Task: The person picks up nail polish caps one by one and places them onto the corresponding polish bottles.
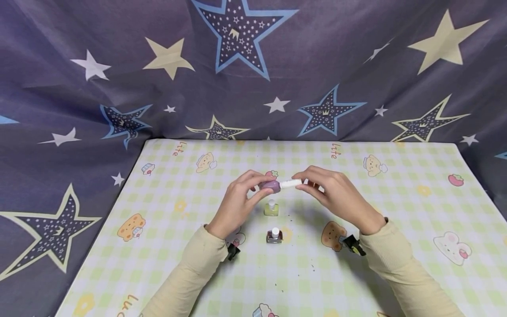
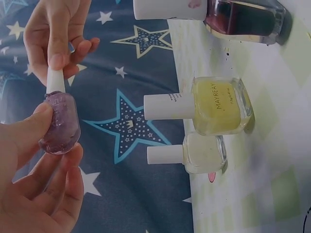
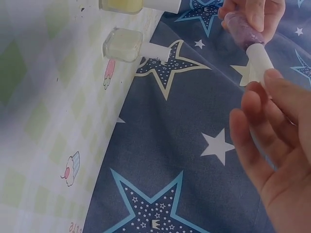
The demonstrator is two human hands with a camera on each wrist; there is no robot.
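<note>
A purple nail polish bottle with a white cap is held sideways above the table, cap toward the right. My left hand grips its glass body between thumb and fingers. The white cap is pinched by my right hand. Below stand a yellow-green nail polish bottle and, nearer to me, a dark red one. In the left wrist view a pale, nearly clear bottle stands beyond the yellow one; in the head view it is hidden.
A green-and-white checked cloth with cartoon prints covers the table. Small dark specks lie scattered on it near the bottles. Behind the table hangs a dark curtain with stars.
</note>
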